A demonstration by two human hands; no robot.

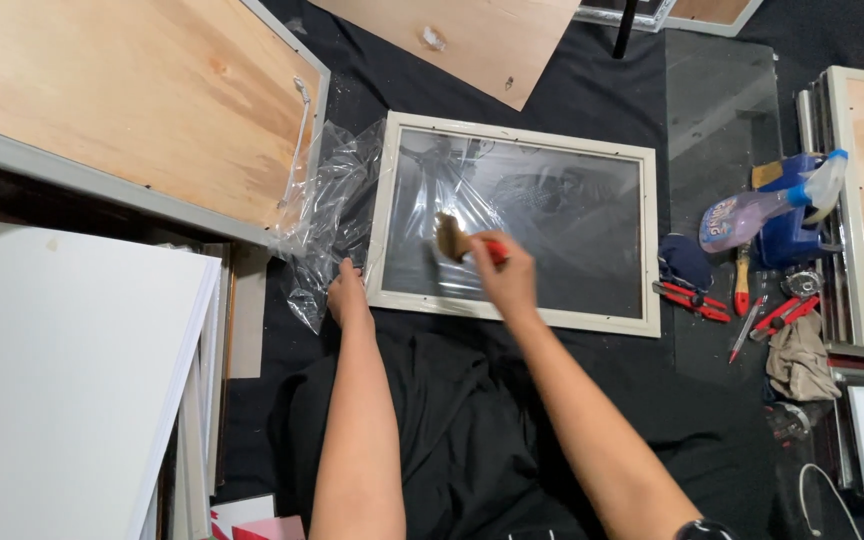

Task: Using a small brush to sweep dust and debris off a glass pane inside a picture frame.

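The right hand (505, 272) has its grip closed on a red-handled brush (457, 240), bristles on the glass of a pale frame (512, 222) lying on black cloth (452, 420). The left hand (348, 296) presses flat, grip holding nothing, beside the frame's near left corner on clear plastic (327, 215). A spray bottle (767, 208) and red pliers (690, 298) lie right of the frame.
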